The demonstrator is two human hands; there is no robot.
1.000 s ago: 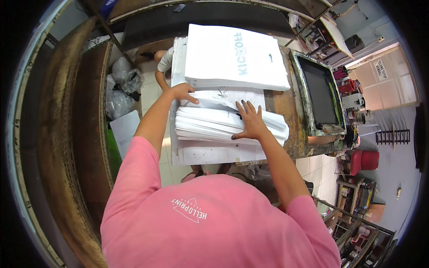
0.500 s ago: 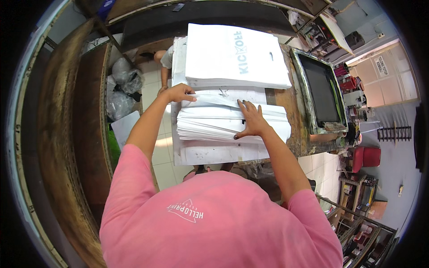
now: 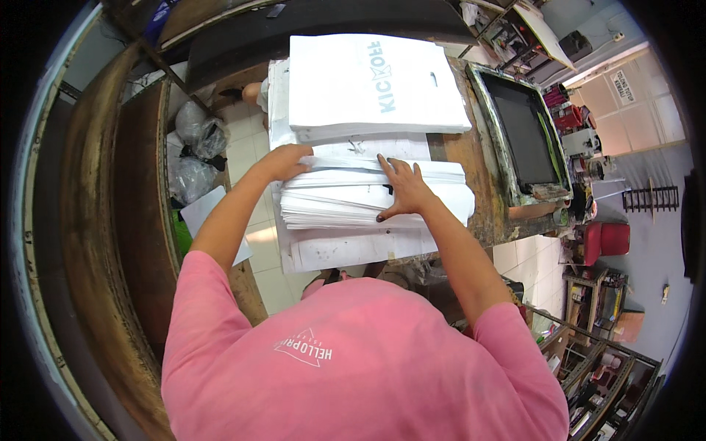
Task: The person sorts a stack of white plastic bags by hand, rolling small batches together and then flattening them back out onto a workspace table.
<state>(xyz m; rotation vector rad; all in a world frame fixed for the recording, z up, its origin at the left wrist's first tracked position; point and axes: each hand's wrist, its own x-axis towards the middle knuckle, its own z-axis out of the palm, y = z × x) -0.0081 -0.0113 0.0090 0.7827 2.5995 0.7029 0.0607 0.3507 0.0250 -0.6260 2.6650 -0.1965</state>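
Note:
A fanned pile of flat white bags (image 3: 334,206) lies on the near part of the table, its loose edges facing me. My left hand (image 3: 290,162) is closed at the pile's far left corner, pinching the edge of the top bag. On top of the pile, toward its right, my right hand (image 3: 407,189) rests with fingers spread and dark stains on the fingertips. Behind them sits a neat stack of white bags (image 3: 346,88) with blue-grey lettering and a handle slot.
To the right a framed printing screen (image 3: 515,136) lies on the worn wooden table (image 3: 482,176). Paint cans (image 3: 581,140) stand beyond it. Shelving (image 3: 140,220) and clear plastic bags (image 3: 193,176) are at left. A red chair (image 3: 607,239) stands at right.
My view has shifted slightly. The left hand's fingers have curled further over the bag's edge, and the right hand stays spread on the pile.

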